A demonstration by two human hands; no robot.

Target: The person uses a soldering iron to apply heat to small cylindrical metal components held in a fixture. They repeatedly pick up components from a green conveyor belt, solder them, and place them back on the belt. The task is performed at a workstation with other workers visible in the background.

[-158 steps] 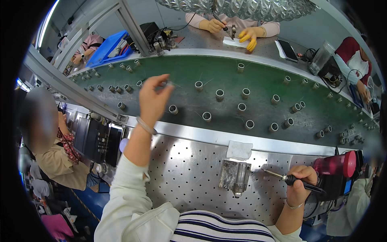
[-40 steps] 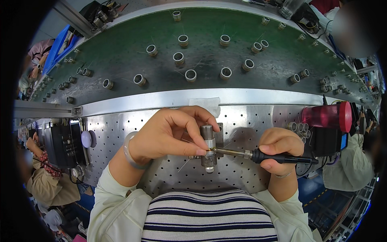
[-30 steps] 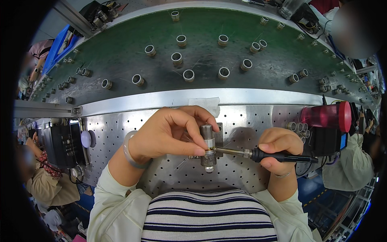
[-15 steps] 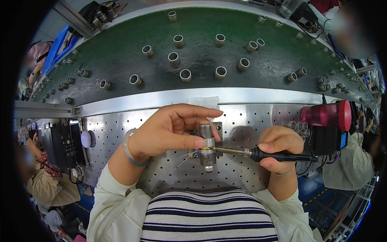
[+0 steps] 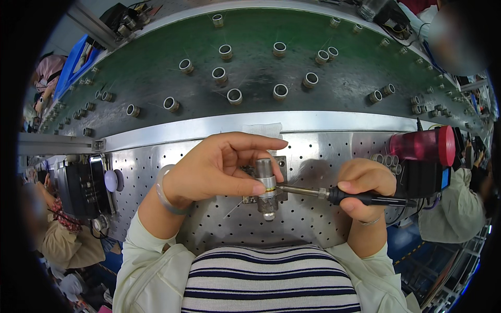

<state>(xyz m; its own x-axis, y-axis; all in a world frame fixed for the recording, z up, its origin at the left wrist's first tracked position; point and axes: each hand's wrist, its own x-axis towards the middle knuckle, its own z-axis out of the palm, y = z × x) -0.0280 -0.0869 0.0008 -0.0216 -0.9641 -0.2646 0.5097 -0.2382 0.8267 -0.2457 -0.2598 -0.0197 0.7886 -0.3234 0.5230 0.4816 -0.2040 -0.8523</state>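
My right hand is closed round the black handle of a soldering iron. The iron lies nearly level, its metal shaft pointing left. Its tip touches or almost touches a shiny metal ring with a yellowish band, fitted around a thick steel rod. My left hand pinches this ring from the left, thumb in front and fingers curled behind. Its index finger stretches out above the rod. Behind the rod, partly hidden by the hand, is a dark metal fixture block. Thin wires stick out near the ring.
A perforated metal worktop lies under my hands. Beyond its metal rail, a green belt carries several similar rings trailing thin wires. At right are a red cylindrical container, a small cluster of rings and a black box. A black device stands at left.
The iron's tip has shifted slightly up along the ring, and its handle slightly to the right. My left thumb sits a little lower. The rings on the belt appear slightly further left.
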